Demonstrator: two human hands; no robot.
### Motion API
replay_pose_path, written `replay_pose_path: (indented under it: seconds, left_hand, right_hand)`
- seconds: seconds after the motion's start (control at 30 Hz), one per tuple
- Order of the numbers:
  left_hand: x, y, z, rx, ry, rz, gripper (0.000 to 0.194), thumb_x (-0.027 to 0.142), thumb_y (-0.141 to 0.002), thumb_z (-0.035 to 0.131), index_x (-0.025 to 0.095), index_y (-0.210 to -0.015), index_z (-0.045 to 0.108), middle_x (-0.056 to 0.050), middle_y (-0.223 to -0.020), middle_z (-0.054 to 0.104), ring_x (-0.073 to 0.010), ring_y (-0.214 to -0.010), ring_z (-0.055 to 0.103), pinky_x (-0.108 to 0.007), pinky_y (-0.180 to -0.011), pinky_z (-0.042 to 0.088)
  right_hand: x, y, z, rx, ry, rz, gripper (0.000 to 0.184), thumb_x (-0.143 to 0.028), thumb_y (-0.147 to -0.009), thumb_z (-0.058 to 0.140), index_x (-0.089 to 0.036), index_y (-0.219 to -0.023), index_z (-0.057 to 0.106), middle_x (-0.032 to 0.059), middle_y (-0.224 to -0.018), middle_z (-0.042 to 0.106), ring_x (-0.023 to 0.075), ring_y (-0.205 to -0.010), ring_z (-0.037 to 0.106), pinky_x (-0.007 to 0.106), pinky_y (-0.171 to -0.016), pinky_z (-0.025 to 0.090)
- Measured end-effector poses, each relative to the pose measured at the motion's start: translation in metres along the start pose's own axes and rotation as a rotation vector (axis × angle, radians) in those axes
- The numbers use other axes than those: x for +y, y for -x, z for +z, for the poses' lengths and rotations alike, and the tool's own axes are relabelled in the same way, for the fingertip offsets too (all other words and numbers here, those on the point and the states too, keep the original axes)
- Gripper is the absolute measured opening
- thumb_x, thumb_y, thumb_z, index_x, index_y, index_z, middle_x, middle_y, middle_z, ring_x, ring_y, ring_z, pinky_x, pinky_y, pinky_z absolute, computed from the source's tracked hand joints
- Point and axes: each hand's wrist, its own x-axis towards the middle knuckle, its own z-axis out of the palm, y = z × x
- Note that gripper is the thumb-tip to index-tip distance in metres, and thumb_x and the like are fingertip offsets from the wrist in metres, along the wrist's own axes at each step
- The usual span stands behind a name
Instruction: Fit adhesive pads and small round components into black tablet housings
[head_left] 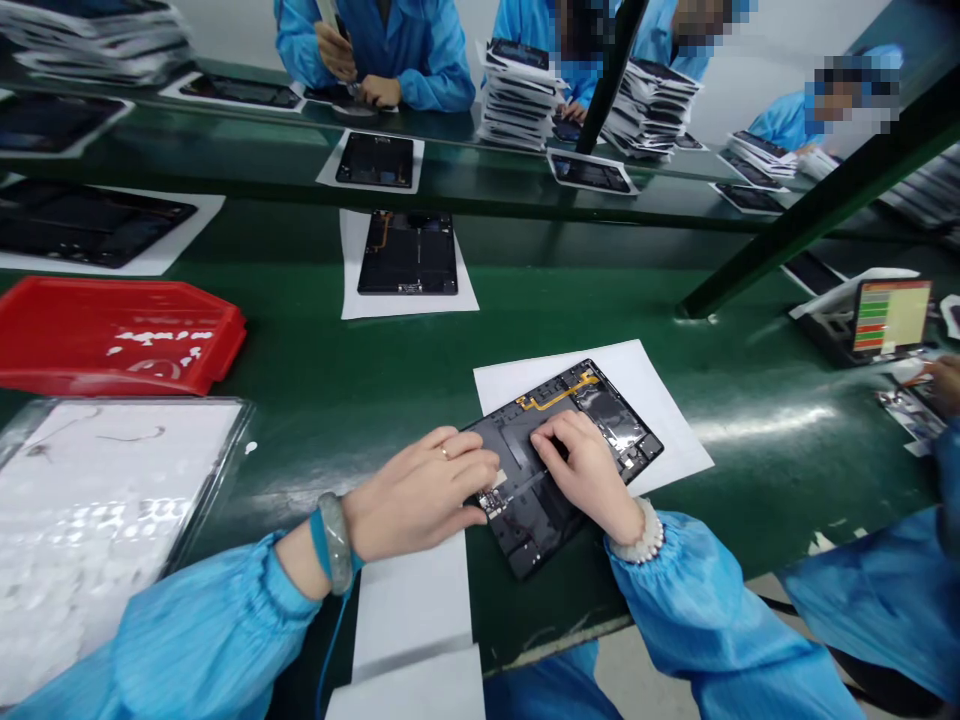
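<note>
An opened tablet [536, 525] lies tilted across the green bench in front of me, its dark inner side up. An orange flex cable [559, 393] runs along its far edge. My left hand [424, 488] grips the tablet's left edge, fingertips on top near a small circuit board [493, 500]. Over the middle of the tablet, my right hand [583, 470] is closed, with thumb and fingertips pinched close to the surface. Anything between those fingertips is too small or hidden to make out. A white paper sheet [675, 445] lies partly beneath the tablet.
To the left are a red bin [120, 375] and a clear-edged tray [112, 480] with white sheeting. Another opened tablet [409, 262] lies on paper ahead. A green post [787, 220] slants at the right. Co-workers in blue [427, 50] sit across the bench; another person's hand [943, 380] is at right.
</note>
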Motion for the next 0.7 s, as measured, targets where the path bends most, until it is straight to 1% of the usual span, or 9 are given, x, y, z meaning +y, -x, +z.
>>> replay_pose_path:
  seconds: [0.07,0.13,0.2,0.3,0.37,0.47,0.53,0.6,0.7]
  left_hand:
    - [0.003,0.002,0.003,0.0,0.049,0.038,0.022,0.032,-0.082,0.068,0.02,-0.09,0.051,-0.001,-0.111,0.064,-0.0195,-0.105,0.052,-0.033,-0.089,0.036]
    - [-0.002,0.002,0.002,0.023,0.052,-0.015,0.022,0.037,-0.084,0.064,0.019,-0.089,0.052,-0.004,-0.118,0.062,-0.0228,-0.111,0.05,-0.036,-0.091,0.038]
    - [-0.019,-0.001,-0.006,0.127,0.024,-0.206,0.021,0.038,-0.09,0.055,0.018,-0.092,0.052,-0.01,-0.122,0.06,-0.0259,-0.114,0.05,-0.04,-0.092,0.039]
    - [-0.061,-0.008,-0.025,0.388,-0.067,-0.602,0.023,0.032,-0.095,0.041,0.015,-0.106,0.052,-0.013,-0.119,0.059,-0.0274,-0.11,0.052,-0.045,-0.095,0.04]
    - [-0.09,-0.017,-0.034,0.453,-0.198,-0.744,0.029,0.027,-0.095,0.039,0.013,-0.118,0.049,-0.015,-0.125,0.055,-0.0292,-0.117,0.048,-0.047,-0.099,0.037]
    - [-0.123,-0.034,-0.033,0.3,-0.353,-0.789,0.042,0.021,-0.091,0.047,0.005,-0.129,0.043,-0.021,-0.141,0.04,-0.0351,-0.131,0.035,-0.048,-0.104,0.033]
    - [-0.138,-0.047,-0.027,0.225,-0.384,-0.789,0.041,0.016,-0.091,0.046,0.003,-0.129,0.044,-0.022,-0.141,0.04,-0.0351,-0.132,0.033,-0.046,-0.104,0.035]
    - [-0.151,-0.058,-0.022,0.176,-0.401,-0.789,0.036,0.017,-0.093,0.046,0.007,-0.127,0.047,-0.019,-0.137,0.046,-0.0312,-0.127,0.042,-0.046,-0.1,0.04]
    - [-0.171,-0.068,-0.026,0.072,-0.42,-0.78,0.032,0.029,-0.092,0.055,0.015,-0.12,0.053,-0.011,-0.124,0.055,-0.0243,-0.109,0.056,-0.046,-0.09,0.049]
  right_hand:
    - [0.0,0.0,0.0,-0.005,0.0,0.004,0.019,-0.027,-0.092,0.046,-0.022,-0.08,0.06,0.0042,-0.083,0.061,0.0199,-0.083,0.053,0.034,-0.078,0.041]
    - [0.001,0.0,0.0,-0.01,-0.004,0.009,0.018,-0.027,-0.092,0.047,-0.022,-0.081,0.06,0.0043,-0.084,0.061,0.0202,-0.083,0.054,0.034,-0.079,0.041]
    - [0.002,0.0,0.0,-0.014,-0.011,0.01,0.017,-0.027,-0.092,0.047,-0.022,-0.081,0.06,0.0044,-0.084,0.061,0.0204,-0.084,0.054,0.035,-0.079,0.041]
    - [0.002,0.0,0.0,-0.016,-0.023,0.005,0.017,-0.027,-0.092,0.047,-0.022,-0.08,0.059,0.0044,-0.084,0.061,0.0204,-0.083,0.054,0.035,-0.079,0.041]
    - [0.001,0.0,0.0,-0.017,-0.033,0.0,0.018,-0.026,-0.092,0.047,-0.021,-0.079,0.058,0.0044,-0.083,0.061,0.0204,-0.082,0.053,0.035,-0.078,0.041]
    - [0.0,0.001,0.0,-0.013,-0.041,-0.011,0.019,-0.026,-0.092,0.046,-0.021,-0.078,0.057,0.0045,-0.082,0.061,0.0202,-0.08,0.053,0.036,-0.077,0.041]
    - [0.0,0.001,0.0,-0.011,-0.043,-0.023,0.019,-0.026,-0.093,0.046,-0.022,-0.078,0.057,0.0045,-0.082,0.061,0.0202,-0.08,0.053,0.036,-0.077,0.04]
    - [0.001,0.002,0.001,-0.013,-0.042,-0.029,0.019,-0.025,-0.093,0.046,-0.021,-0.077,0.056,0.0043,-0.082,0.061,0.02,-0.08,0.053,0.036,-0.077,0.04]
    - [0.0,0.002,0.001,-0.024,-0.028,-0.017,0.02,-0.024,-0.093,0.046,-0.02,-0.077,0.057,0.0036,-0.082,0.06,0.0194,-0.081,0.052,0.035,-0.076,0.039]
